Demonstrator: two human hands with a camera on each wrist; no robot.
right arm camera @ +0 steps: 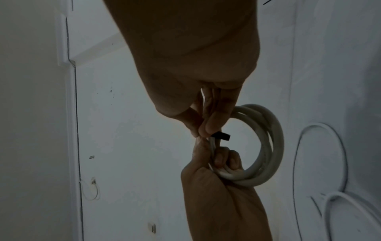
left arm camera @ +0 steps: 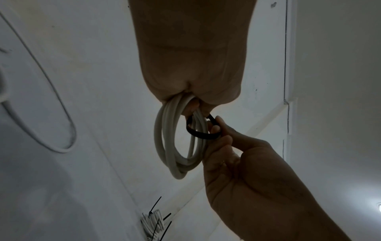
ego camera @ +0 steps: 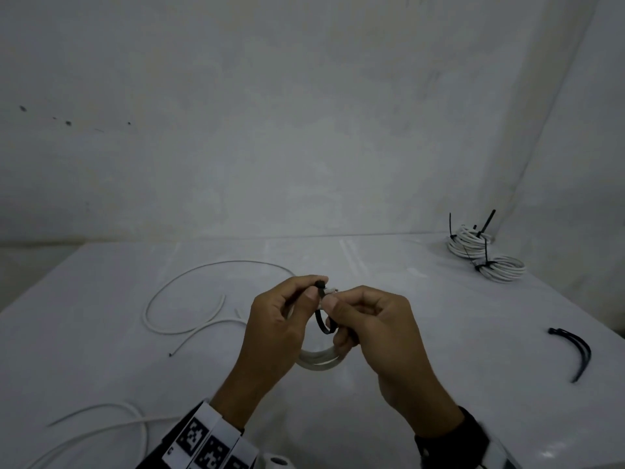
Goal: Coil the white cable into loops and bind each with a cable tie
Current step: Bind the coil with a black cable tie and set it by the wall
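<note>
Both hands are held above the white table [ego camera: 422,333]. My left hand [ego camera: 297,299] grips a small coil of white cable [ego camera: 318,362], which hangs below it, and its thumb and forefinger pinch the coil's top, where the tie's head sits. A black cable tie [ego camera: 324,324] loops around the coil's strands. My right hand [ego camera: 341,306] pinches the tie beside the left fingertips. In the left wrist view the coil [left arm camera: 164,146] hangs from my fist with the tie [left arm camera: 198,134] circling it. The right wrist view shows the tie [right arm camera: 221,136] under my fingertips and the coil [right arm camera: 270,146].
Two bound white coils [ego camera: 473,245] with black tie tails sticking up sit at the back right corner. Spare black ties [ego camera: 575,346] lie at the right. Loose white cable [ego camera: 189,299] curves over the left of the table, with more cable [ego camera: 101,424] at the front left.
</note>
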